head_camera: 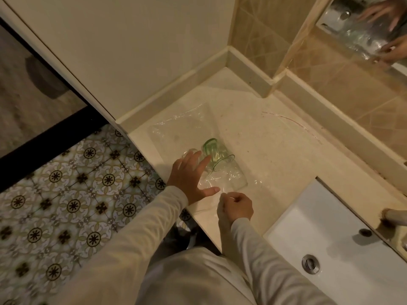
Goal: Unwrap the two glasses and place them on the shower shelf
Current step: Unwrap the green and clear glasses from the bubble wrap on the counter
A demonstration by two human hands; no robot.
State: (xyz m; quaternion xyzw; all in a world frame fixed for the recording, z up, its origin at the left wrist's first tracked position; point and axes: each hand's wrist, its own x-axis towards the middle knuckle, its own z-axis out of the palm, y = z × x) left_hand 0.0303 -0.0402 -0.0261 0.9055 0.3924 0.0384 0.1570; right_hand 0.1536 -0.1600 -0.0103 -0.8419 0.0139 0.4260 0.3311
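At frame centre, our left hand point(191, 176) spread over green glass point(217, 154) on desk point(275, 150); right hand point(235, 208) pinched clear wrap point(222, 179).

The left hand point(191, 175) covers most of the clear glass point(189, 152), so only a bit of rim shows. The plastic wrap point(182, 126) is nearly invisible against the counter point(271, 150) (its edges can't be traced). The sink point(330, 245) and mirror point(365, 29) run off the frame's right edge.
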